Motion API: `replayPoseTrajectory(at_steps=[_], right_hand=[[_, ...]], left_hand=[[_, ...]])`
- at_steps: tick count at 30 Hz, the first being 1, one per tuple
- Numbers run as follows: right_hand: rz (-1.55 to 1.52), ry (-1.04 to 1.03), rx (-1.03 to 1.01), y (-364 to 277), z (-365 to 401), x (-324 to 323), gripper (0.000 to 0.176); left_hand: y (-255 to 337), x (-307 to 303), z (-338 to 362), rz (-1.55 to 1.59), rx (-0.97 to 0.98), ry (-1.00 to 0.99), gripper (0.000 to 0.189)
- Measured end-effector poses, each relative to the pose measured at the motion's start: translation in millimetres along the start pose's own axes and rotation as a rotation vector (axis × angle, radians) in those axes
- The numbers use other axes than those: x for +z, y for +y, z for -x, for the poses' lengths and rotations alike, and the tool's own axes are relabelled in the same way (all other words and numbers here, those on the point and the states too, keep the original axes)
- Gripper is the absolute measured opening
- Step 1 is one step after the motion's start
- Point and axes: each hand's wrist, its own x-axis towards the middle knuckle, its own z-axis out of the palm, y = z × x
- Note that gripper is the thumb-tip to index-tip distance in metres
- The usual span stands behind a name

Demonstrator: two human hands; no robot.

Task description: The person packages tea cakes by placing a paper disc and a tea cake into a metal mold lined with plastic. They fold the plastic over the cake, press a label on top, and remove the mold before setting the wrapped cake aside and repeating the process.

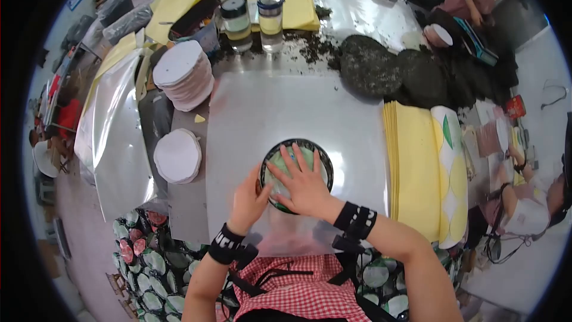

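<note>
Hands are seen low in the centre of the frame. The right hand [302, 183] is laid open, fingers spread, flat on a round dark-rimmed disc [317, 156] with a green and white face, which is set on a translucent sheet [286, 107] at mid-frame. The left hand [250, 195] is curled against the disc's left edge; whether that edge is gripped cannot be told. Yellow paper [417, 167] is stacked at the right, white round papers [183, 74] at the upper left, and two jars [237, 16] are stood at the top.
</note>
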Motion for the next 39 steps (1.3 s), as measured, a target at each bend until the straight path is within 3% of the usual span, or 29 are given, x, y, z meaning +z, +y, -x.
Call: replayPoseTrajectory(at_steps=[1, 3, 5, 6, 7, 10, 12, 13, 15, 16, 17, 19, 20, 21, 23, 24, 25, 27, 29, 31, 33, 35, 39], right_hand=[[0.011, -0.007, -0.003, 0.1, 1.4, 1.7, 0.071], [0.008, -0.014, 0.008, 1.7, 3.9, 5.7, 0.076], [0.058, -0.222, 0.042, 2.0, 3.0, 7.0, 0.077], [0.063, -0.058, 0.017, 3.5, 4.1, 19.1, 0.077], [0.031, 0.04, 0.011, 5.3, 6.7, 30.2, 0.076], [0.074, 0.065, -0.044, 9.3, 13.8, 28.4, 0.079], [-0.204, 0.277, -0.032, 21.5, 12.7, 27.7, 0.084], [-0.203, 0.266, -0.061, 26.0, 12.5, 17.9, 0.084], [-0.031, 0.387, 0.25, 24.0, 17.3, 2.2, 0.083], [-0.283, 0.384, 0.23, 23.5, 13.8, 20.6, 0.068], [-0.3, 0.379, 0.22, 0.6, 12.8, 16.2, 0.068], [-0.881, -0.274, -0.014, -46.8, 21.0, 10.4, 0.058], [-0.886, -0.22, 0.022, -51.7, 24.3, 26.6, 0.042], [-0.894, -0.209, 0.017, -50.4, 21.5, 24.8, 0.042], [-0.555, -0.049, -0.117, -39.8, 22.1, 5.6, 0.037], [-0.509, -0.094, -0.106, -36.3, 27.3, -9.0, 0.041], [-0.508, -0.087, -0.09, -33.2, 34.2, -18.9, 0.041], [-0.319, 0.242, -0.194, -24.7, 54.1, -30.9, 0.05], [-0.22, 0.213, -0.157, -13.4, 81.1, -31.7, 0.06], [-0.279, 0.268, 0.012, -15.8, 103.7, -29.0, 0.066], [-0.268, 0.177, 0.055, -14.6, 116.3, -7.1, 0.064], [-0.292, 0.308, 0.041, -15.4, 117.7, 10.5, 0.053], [-0.505, 0.223, 0.188, -20.5, 142.0, -3.9, 0.04]], left_hand=[[1.3, 7.5, 2.1, -0.181, 0.087, 0.01, 0.048], [12.0, 12.4, 4.0, -0.195, 0.115, 0.04, 0.048], [42.4, 11.7, 15.5, -0.405, 0.377, 0.085, 0.055], [57.7, 17.0, 23.5, -0.419, 0.477, 0.071, 0.059], [61.5, 26.3, 28.7, -0.42, 0.462, 0.094, 0.059], [66.0, 40.3, 46.0, -0.508, 0.533, 0.076, 0.062], [67.0, 38.3, 63.1, -0.518, 0.534, 0.116, 0.062], [66.8, 37.6, 71.9, -0.524, 0.524, 0.131, 0.062], [70.9, 31.5, 90.4, -0.532, 0.491, 0.142, 0.061], [74.5, 28.6, 97.5, -0.521, 0.466, 0.161, 0.061], [75.4, 24.5, 100.3, -0.516, 0.45, 0.183, 0.061], [71.1, 14.5, 105.9, -0.551, 0.388, 0.236, 0.059], [68.2, 9.9, 113.1, -0.57, 0.345, 0.277, 0.056], [62.8, 5.3, 115.5, -0.583, 0.352, 0.276, 0.056], [39.6, -1.3, 120.3, -0.341, -0.038, 0.155, 0.052], [19.9, -9.0, 119.1, -0.15, -0.053, 0.154, 0.038], [2.5, -22.8, 117.6, -0.143, 0.024, 0.174, 0.03], [-21.6, -65.8, 116.8, -0.186, 0.168, 0.172, 0.01], [-37.5, -101.2, 116.9, -0.368, 0.248, 0.157, 0.019], [-33.8, -123.1, 116.2, -0.551, 0.395, -0.196, 0.025], [-44.3, -117.2, 108.9, -0.543, 0.426, -0.312, 0.029], [-56.2, -107.2, 95.8, -0.559, 0.493, -0.394, 0.025], [-79.0, -109.8, 98.8, -0.474, 0.621, -0.36, 0.022]])
